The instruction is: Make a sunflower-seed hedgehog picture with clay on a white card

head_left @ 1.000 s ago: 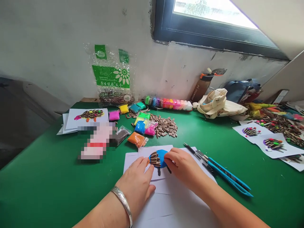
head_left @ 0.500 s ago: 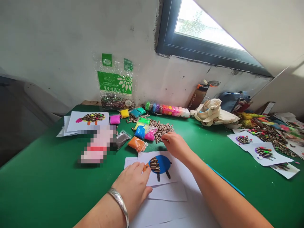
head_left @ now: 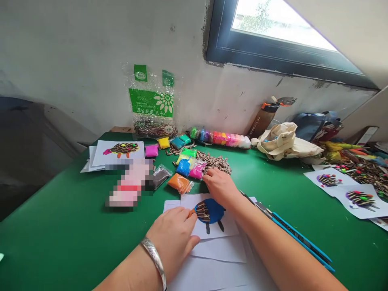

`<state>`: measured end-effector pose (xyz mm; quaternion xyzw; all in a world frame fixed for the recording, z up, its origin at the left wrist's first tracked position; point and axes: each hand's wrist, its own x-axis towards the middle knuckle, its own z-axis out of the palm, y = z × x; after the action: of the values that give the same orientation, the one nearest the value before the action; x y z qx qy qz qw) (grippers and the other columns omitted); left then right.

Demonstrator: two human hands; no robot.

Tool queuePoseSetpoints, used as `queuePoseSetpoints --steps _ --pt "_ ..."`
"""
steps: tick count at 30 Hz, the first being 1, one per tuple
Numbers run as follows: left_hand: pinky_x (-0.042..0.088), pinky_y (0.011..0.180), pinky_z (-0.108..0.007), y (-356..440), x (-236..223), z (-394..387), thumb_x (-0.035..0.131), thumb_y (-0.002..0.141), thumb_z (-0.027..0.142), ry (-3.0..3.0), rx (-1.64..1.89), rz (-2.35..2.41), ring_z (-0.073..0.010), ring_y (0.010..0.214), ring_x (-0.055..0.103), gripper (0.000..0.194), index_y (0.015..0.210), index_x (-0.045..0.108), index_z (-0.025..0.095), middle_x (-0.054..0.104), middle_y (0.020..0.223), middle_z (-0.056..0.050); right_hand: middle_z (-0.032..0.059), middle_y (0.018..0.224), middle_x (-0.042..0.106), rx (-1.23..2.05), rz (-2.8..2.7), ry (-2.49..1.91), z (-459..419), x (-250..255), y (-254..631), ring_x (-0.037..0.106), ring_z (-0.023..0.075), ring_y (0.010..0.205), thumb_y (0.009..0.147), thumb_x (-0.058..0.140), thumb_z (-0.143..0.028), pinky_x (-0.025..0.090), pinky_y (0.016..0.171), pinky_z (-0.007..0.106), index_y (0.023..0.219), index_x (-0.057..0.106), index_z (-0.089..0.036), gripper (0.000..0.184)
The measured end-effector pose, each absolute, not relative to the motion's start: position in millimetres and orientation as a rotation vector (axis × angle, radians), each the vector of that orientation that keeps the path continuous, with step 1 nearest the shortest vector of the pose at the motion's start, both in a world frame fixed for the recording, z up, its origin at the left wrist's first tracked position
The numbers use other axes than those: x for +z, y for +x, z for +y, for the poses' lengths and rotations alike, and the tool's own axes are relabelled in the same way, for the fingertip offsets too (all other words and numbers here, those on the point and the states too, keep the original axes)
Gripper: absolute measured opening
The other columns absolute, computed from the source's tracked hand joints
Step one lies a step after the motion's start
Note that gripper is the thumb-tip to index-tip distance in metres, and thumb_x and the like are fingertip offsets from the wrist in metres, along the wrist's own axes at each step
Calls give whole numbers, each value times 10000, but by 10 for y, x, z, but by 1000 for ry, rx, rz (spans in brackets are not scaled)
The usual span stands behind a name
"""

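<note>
My left hand [head_left: 174, 230], a silver bangle at its wrist, lies with fingers stretched over the left side of a white paper sheet [head_left: 232, 230]. The sheet carries a blue clay body [head_left: 216, 211] with dark legs and an orange head, partly hidden by my fingertips. Striped sunflower seeds [head_left: 203, 211] cover the body's left part. My right hand [head_left: 221, 186] reaches past the sheet to a loose heap of sunflower seeds [head_left: 216, 161]. Its fingers are bent together at the heap's near edge, beside a pink clay packet [head_left: 197, 169]; what is between them is hidden.
Clay packets, including an orange one [head_left: 180, 184], lie left of the heap. A seed bag [head_left: 153, 105] leans on the wall. Blue tools [head_left: 303, 238] lie beside my right forearm. A bottle [head_left: 263, 119], cloth bag [head_left: 280, 141] and finished seed pictures [head_left: 360, 200] are to the right.
My right hand has shifted slightly left along the near edge of the seed heap. My left hand stays on the sheet. The view has turned a little, showing more of the blue tools.
</note>
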<state>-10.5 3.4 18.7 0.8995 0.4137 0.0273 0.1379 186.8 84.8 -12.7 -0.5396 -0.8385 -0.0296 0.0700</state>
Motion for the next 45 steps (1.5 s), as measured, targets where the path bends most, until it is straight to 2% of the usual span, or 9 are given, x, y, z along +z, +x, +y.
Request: queuePoseSetpoints --steps 3,6,10,12,14,19,23,33,45 --pt "502 837 -383 -111 204 43 586 809 194 2591 128 1182 -242 942 604 221 1029 610 199 659 994 -63 101 906 600 -94 -2474 -1666 838 -102 1814 536 180 808 896 426 -128 368 693 265 879 614 -167 193" --pt "512 800 -383 -112 237 53 547 839 204 2583 189 1188 -239 912 610 182 1007 618 200 659 963 -61 68 865 613 33 -2304 -1695 790 -24 1850 547 147 747 916 399 -150 375 657 240 916 580 -174 183" --pt "518 823 -398 -95 225 85 502 878 225 2577 279 1176 -240 935 612 196 1026 625 191 662 996 -71 -10 743 609 575 -1934 -1528 566 77 1999 552 106 634 902 415 -211 399 593 212 869 559 -203 148" --pt "503 891 -411 -83 175 108 501 880 224 2593 338 1172 -253 1026 596 241 1088 615 179 657 1079 -87 -13 723 609 883 -1753 -1424 423 74 2052 563 105 605 873 453 -225 417 563 211 862 555 -195 107" --pt "469 964 -428 -75 108 134 515 874 229 2615 387 1171 -271 1133 551 299 1155 595 164 639 1161 -100 -18 693 593 1032 -1637 -1400 310 34 2069 562 110 600 852 474 -228 425 549 213 843 567 -187 102" --pt "446 1004 -458 -63 -19 186 544 859 235 2668 405 1141 -293 1199 509 354 1196 583 133 615 1221 -127 -23 687 584 811 -1817 -1433 242 -54 2029 524 103 648 806 504 -127 391 584 203 759 622 -180 137" --pt "444 1008 -457 -51 -68 198 549 861 275 2684 487 1115 -284 1206 504 374 1220 565 172 611 1231 -104 -18 707 592 640 -1951 -1431 262 -32 2008 521 102 674 795 498 -57 376 614 201 758 637 -182 190" --pt "445 1001 -481 -22 -51 199 571 860 287 2729 421 1106 -315 1203 496 382 1205 570 123 613 1222 -130 -4 702 581 586 -2073 -1489 251 -16 1956 519 118 699 779 527 -14 363 618 201 755 668 -185 223" --pt "404 1026 -533 -1 -91 227 565 868 298 2703 382 1090 -326 1232 466 388 1218 562 130 602 1247 -123 2 720 587 586 -2132 -1443 251 -22 1991 512 122 714 754 536 5 363 635 208 775 680 -183 237"
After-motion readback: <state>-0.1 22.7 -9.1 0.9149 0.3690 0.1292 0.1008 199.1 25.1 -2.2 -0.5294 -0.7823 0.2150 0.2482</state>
